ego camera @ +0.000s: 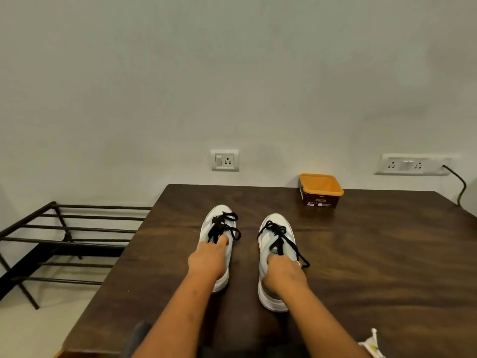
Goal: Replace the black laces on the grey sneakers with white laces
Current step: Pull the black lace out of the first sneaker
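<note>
The big brown desk (361,254) holds the left sneaker (220,210) and right sneaker (277,218) side by side in the middle, toes pointing far, likely so the black laces (223,224) are easy to reach; both shoes are laced up; the left hand (207,259) grips its shoe's opening, fingers tucked inside; the right hand (284,273) grips its shoe the same way.
</note>
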